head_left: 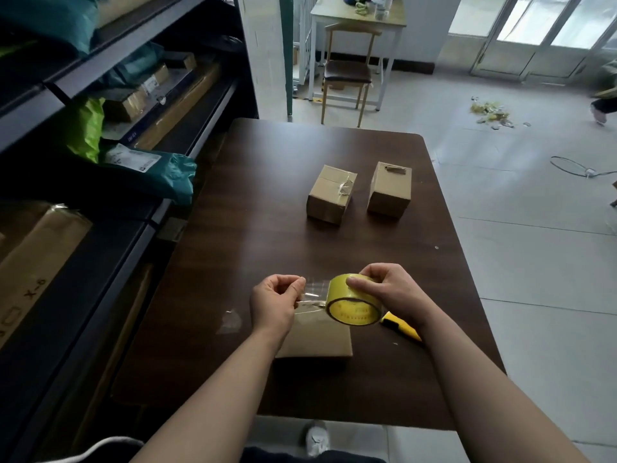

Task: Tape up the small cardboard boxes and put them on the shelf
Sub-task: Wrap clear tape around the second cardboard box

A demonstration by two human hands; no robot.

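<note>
One shelf [140,242] stood to the left of the left hand [273,302], and one table [253,228] lay beneath both hands. Three boxes sat on the table. Two stood side by side well beyond the hands, a left box [330,195] and a right box [389,190], and one near box [317,339] lay directly under them. The right hand [390,289] gripped one yellow roll [354,305] just above the near box, fingers curled over its rim. One yellow knife [400,327] lay under the right wrist. The left hand pinched one clear strip [315,285] stretched to the roll.
</note>
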